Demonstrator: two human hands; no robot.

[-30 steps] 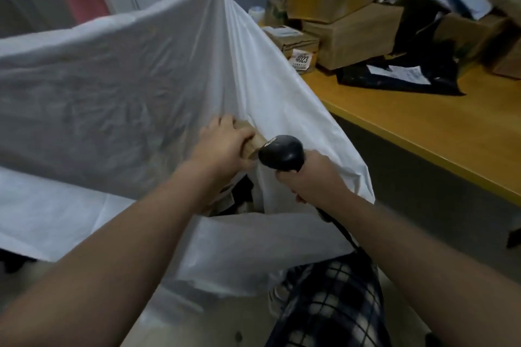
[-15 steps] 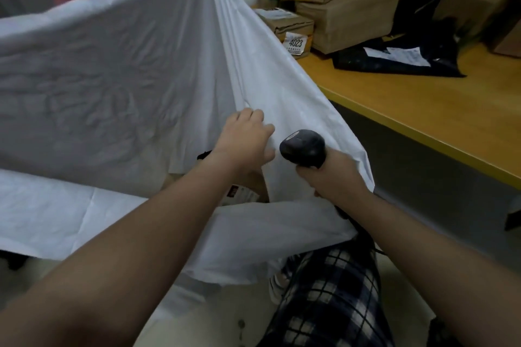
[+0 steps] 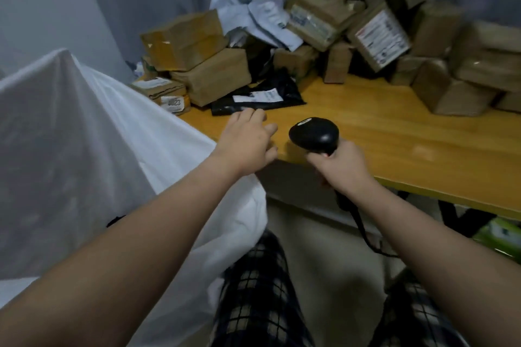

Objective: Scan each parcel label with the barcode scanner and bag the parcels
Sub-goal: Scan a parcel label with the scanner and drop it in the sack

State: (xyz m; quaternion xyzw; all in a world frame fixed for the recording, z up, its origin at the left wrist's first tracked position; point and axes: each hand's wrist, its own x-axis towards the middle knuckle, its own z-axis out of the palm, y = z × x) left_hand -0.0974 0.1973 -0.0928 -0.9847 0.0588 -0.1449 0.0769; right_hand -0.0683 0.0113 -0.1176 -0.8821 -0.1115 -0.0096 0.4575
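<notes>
My right hand (image 3: 341, 167) grips the handle of the black barcode scanner (image 3: 314, 134), held just over the front edge of the wooden table (image 3: 394, 135). My left hand (image 3: 248, 139) hovers empty with fingers spread above the table edge, its fingertips close to a flat black poly-mailer parcel (image 3: 256, 98) with a white label. The large white bag (image 3: 84, 149) stands open at the left, beside my left forearm. Several brown cardboard parcels (image 3: 197, 65) are piled along the back of the table.
More brown boxes (image 3: 465, 76) and grey mailers (image 3: 262, 20) crowd the table's back and right. A small box marked 4023 (image 3: 174, 103) sits by the bag. The scanner's cable (image 3: 363, 231) hangs below the table. My plaid-trousered legs (image 3: 262, 304) are below.
My left hand let the brown parcel drop into the bag and moved right, up over the table toward the black mailer. The scanner hand rose to the table edge. The view swung right.
</notes>
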